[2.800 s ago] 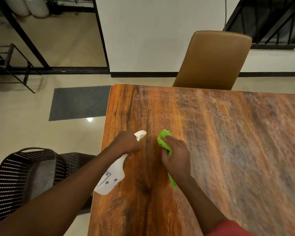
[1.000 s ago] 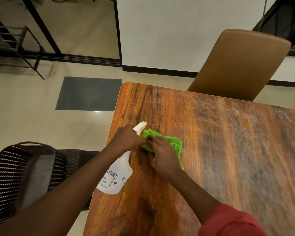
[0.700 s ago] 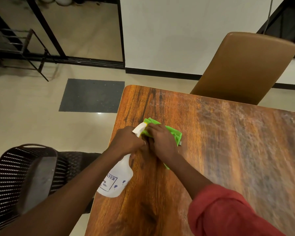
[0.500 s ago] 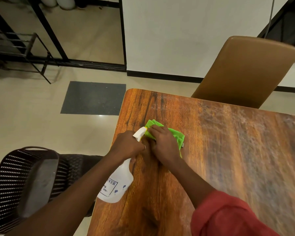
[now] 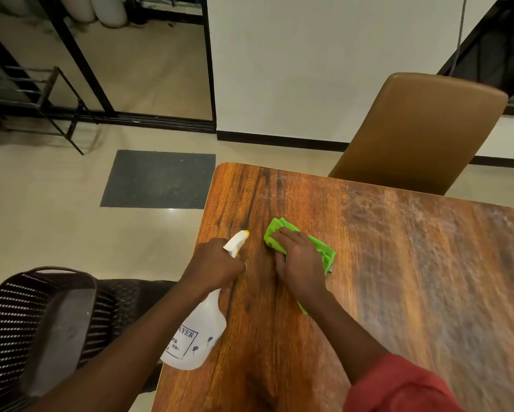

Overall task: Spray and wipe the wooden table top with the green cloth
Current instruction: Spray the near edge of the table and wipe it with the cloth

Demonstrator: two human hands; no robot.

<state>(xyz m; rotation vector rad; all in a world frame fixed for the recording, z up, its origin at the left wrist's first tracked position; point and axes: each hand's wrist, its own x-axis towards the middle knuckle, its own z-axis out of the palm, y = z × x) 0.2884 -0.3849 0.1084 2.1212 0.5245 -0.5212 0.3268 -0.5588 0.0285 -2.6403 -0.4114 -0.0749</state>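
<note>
The brown wooden table top (image 5: 368,278) fills the right half of the frame, with pale streaks on its right side. At the centre my right hand (image 5: 301,263) presses the crumpled green cloth (image 5: 324,251) on the wood, fingers laid flat over it. In the last half second it has slid right, away from my left hand (image 5: 214,266), which grips the neck of the white plastic spray bottle (image 5: 196,337). I judge the wiping now heads toward the streaks.

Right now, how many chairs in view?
2: a tan chair at the far edge of the table, a black woven chair by its left side. More may be off-frame.
</note>
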